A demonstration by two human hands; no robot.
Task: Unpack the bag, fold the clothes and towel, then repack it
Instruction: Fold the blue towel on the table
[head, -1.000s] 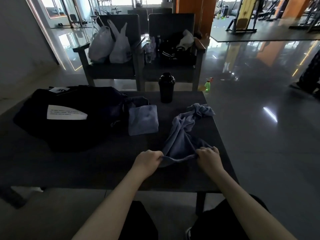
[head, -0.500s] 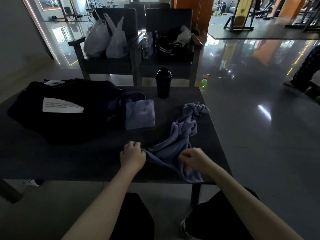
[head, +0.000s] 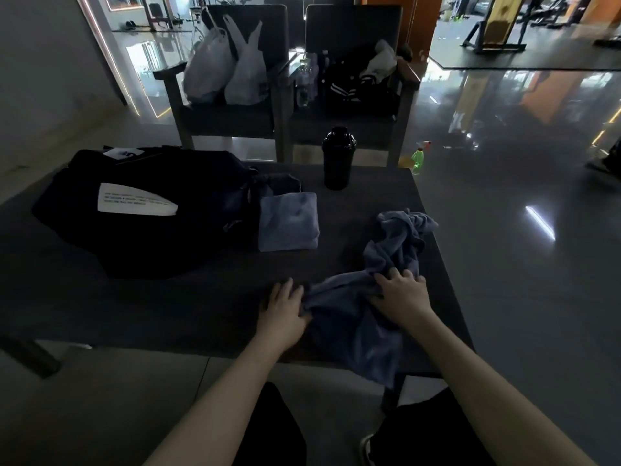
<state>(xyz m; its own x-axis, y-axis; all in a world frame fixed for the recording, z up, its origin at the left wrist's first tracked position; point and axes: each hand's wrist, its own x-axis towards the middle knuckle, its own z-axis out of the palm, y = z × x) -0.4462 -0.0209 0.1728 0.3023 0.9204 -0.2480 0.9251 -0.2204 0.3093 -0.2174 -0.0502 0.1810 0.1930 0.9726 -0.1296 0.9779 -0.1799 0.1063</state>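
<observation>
Off the near edge of the dark table [head: 168, 314] hangs the crumpled blue-grey garment [head: 353, 326]; the flat-fingered left hand [head: 284, 307] pins it, the right hand [head: 401, 295] clutches folds; tugging may drop it

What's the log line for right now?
blue garment: crumpled, overhangs table | left hand: presses it | right hand: grips it | folded blue cloth: beside black bag

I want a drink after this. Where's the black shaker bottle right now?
In the head view, the bottle stands at the far edge of the table, right of the bag and just beyond the folded cloth.
</observation>
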